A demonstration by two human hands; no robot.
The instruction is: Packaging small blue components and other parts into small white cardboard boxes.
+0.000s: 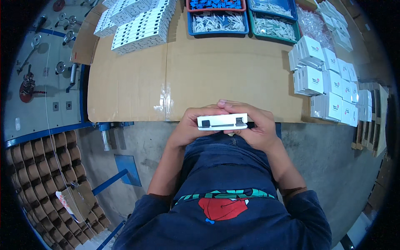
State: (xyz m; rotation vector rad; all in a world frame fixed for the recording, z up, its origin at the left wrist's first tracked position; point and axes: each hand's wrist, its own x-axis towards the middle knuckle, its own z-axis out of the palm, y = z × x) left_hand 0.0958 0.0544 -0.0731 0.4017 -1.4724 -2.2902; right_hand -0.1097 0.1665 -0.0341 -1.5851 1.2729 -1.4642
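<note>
Both hands hold one white plastic housing (pixel 222 120) in front of my body, just off the near edge of the table. Its visible side has a long slot with a dark square opening at each end. My left hand (pixel 191 125) is closed around its left end. My right hand (pixel 259 125) wraps the right end, with the thumb below and the fingers over the far side. Fingertips of the two hands meet at the far side of the housing. What the far side looks like is hidden by the fingers.
The cardboard-covered table (pixel 229 75) lies ahead. White housings (pixel 139 35) are stacked at its far left. A blue bin (pixel 218 31) and a green bin (pixel 273 35) hold small pale parts. White boxes (pixel 333 93) stand right. A cardboard divider grid (pixel 46 166) is lower left.
</note>
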